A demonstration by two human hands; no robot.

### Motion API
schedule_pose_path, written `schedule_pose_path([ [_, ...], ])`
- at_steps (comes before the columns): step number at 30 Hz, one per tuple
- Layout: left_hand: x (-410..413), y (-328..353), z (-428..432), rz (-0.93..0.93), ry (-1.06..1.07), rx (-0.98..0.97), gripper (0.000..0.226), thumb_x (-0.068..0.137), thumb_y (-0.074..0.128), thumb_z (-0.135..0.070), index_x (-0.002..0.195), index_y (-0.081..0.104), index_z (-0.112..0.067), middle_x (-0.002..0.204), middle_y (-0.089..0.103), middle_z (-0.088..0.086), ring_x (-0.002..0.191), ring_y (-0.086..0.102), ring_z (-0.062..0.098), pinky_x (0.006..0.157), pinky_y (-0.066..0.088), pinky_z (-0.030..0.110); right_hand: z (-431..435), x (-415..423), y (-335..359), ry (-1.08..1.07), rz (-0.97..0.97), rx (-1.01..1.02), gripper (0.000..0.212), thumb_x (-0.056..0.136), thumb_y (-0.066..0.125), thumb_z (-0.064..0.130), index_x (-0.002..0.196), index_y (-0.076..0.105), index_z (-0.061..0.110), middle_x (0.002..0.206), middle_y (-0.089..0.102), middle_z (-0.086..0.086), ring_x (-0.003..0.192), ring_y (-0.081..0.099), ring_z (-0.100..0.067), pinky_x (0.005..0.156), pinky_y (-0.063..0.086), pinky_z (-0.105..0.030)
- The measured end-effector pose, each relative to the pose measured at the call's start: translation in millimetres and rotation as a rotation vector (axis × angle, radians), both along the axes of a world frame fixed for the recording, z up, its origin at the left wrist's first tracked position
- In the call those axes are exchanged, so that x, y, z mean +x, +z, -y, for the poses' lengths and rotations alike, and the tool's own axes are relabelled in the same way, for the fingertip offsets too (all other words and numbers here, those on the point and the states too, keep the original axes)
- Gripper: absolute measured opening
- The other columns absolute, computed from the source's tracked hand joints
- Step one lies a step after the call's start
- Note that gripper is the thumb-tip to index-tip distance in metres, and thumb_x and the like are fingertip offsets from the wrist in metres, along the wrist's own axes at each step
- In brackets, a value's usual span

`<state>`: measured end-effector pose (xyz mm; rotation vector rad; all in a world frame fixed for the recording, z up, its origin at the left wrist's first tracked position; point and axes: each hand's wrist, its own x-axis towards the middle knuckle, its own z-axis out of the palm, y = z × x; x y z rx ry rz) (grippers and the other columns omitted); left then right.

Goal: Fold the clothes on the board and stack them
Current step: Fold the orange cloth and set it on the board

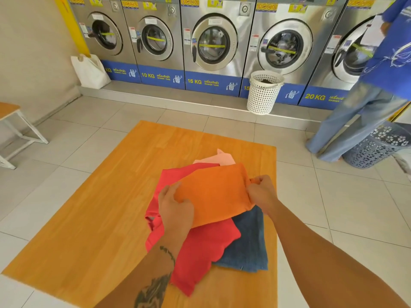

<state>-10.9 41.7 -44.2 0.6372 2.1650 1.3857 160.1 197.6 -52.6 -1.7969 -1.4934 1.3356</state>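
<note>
An orange cloth [215,192] lies on top of a loose pile on the wooden board [100,218]. My left hand [175,205] grips its left edge and my right hand [261,192] pinches its right edge. Under it spreads a red garment [200,247], reaching toward the board's near edge. A dark blue cloth [249,243] lies below on the right, and a pale pink piece [219,160] peeks out at the far side of the pile.
The board lies on a tiled floor. A row of washing machines [211,41] lines the far wall, with a white perforated basket [263,92] in front. A person in blue [378,85] stands at right beside a grey-blue basket [378,147]. A bench [13,130] stands at left.
</note>
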Motion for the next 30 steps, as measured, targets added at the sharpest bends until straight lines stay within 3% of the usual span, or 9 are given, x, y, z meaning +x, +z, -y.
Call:
schedule_pose_path([
  [2,-7,6,1,-0.164,-0.080,0.037,0.054,0.086,0.052,-0.004,0.126,0.058,-0.039,0.152,0.032,-0.009,0.119,0.054,0.034,0.088,0.052,0.035,0,3,6,-0.019,-0.113,-0.006,0.035,0.081,0.060,0.020,0.114,0.050,0.020,0.101,0.059,0.000,0.088,0.058,-0.018,0.073,0.054,-0.040],
  [5,-22,9,9,-0.351,-0.179,0.049,0.052,0.087,0.051,-0.001,0.127,0.059,-0.032,0.150,0.035,-0.009,0.091,0.062,0.011,0.068,0.045,0.011,5,11,4,-0.055,-0.316,-0.106,0.056,0.067,0.062,0.014,0.122,0.053,0.022,0.115,0.062,-0.004,0.101,0.064,-0.027,0.079,0.059,-0.048],
  [7,-32,0,16,-0.287,-0.192,-0.063,0.050,0.089,0.051,-0.006,0.133,0.055,-0.029,0.151,0.031,-0.007,0.068,0.060,0.005,0.058,0.043,0.014,17,16,-2,0.005,-0.336,-0.228,0.065,0.063,0.060,0.010,0.127,0.052,0.020,0.120,0.064,-0.007,0.100,0.065,-0.028,0.067,0.058,-0.039],
  [11,-38,-22,28,-0.025,-0.146,-0.263,0.048,0.087,0.054,-0.019,0.133,0.054,-0.033,0.140,0.048,0.010,0.066,0.059,0.016,0.045,0.041,0.021,39,25,-17,0.060,-0.380,-0.409,0.036,0.083,0.060,0.010,0.118,0.059,0.020,0.117,0.067,-0.009,0.098,0.064,-0.025,0.069,0.053,-0.036],
  [13,-37,-21,30,0.009,-0.103,-0.267,0.048,0.085,0.054,-0.023,0.131,0.055,-0.035,0.127,0.058,0.017,0.064,0.058,0.019,0.039,0.039,0.020,41,28,-24,0.018,-0.363,-0.328,0.042,0.089,0.061,0.018,0.130,0.053,0.024,0.122,0.063,-0.006,0.100,0.063,-0.024,0.073,0.056,-0.038],
  [16,-36,-10,26,0.068,-0.094,-0.289,0.056,0.074,0.051,-0.024,0.127,0.056,-0.040,0.123,0.059,0.011,0.091,0.065,0.034,0.050,0.048,0.028,42,27,-22,0.035,-0.283,-0.108,0.056,0.091,0.059,0.015,0.141,0.041,0.034,0.123,0.058,0.000,0.105,0.061,-0.023,0.089,0.056,-0.050],
  [18,-34,2,22,0.139,-0.108,-0.294,0.054,0.078,0.052,-0.018,0.127,0.056,-0.038,0.119,0.057,-0.001,0.082,0.064,0.025,0.052,0.048,0.029,43,25,-14,0.100,-0.299,-0.019,0.061,0.091,0.055,0.008,0.140,0.041,0.041,0.113,0.061,0.000,0.101,0.063,-0.023,0.088,0.057,-0.052],
  [25,-38,16,25,0.508,-0.190,-0.315,0.048,0.085,0.064,-0.011,0.125,0.061,-0.037,0.121,0.055,-0.004,0.107,0.056,0.026,0.097,0.048,0.046,44,26,-6,0.204,-0.292,-0.174,0.051,0.086,0.050,0.000,0.119,0.069,0.035,0.137,0.048,0.001,0.115,0.056,-0.023,0.088,0.058,-0.044],
  [30,-41,25,35,0.417,-0.210,-0.250,0.059,0.078,0.059,-0.002,0.126,0.060,-0.037,0.108,0.063,0.002,0.092,0.064,0.024,0.086,0.055,0.046,52,21,-2,0.140,-0.306,-0.025,0.036,0.091,0.058,0.009,0.110,0.073,0.035,0.135,0.054,0.002,0.111,0.058,-0.019,0.084,0.055,-0.034],
])
